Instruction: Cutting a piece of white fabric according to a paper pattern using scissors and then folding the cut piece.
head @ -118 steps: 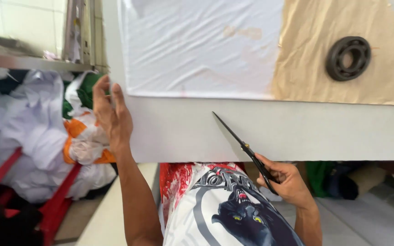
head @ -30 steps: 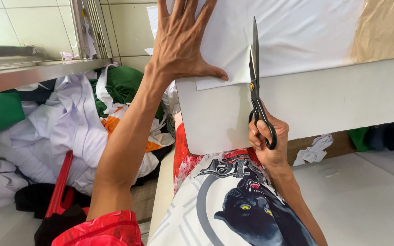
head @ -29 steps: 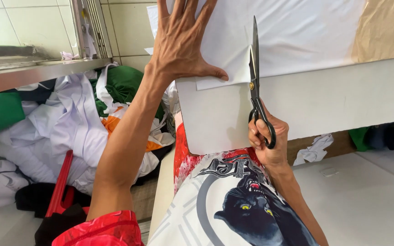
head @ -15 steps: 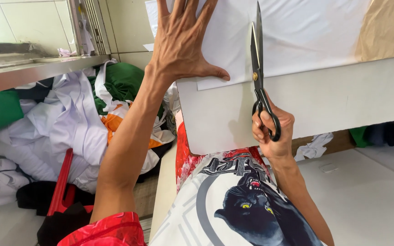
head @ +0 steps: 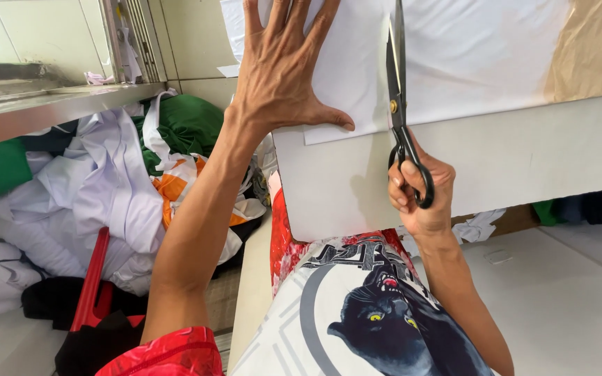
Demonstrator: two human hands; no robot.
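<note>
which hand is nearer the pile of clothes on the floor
Left. The left hand lies flat on the white fabric at the table's left end, above the clothes pile. The right hand grips the scissors further right, away from the pile.

left hand (head: 280, 76) on fabric (head: 468, 49) | scissors (head: 402, 104) right of it – clothes pile (head: 113, 195) far left

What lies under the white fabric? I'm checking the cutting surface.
A pale board shows below the white fabric; tan paper beside it. The left hand hides some.
</note>
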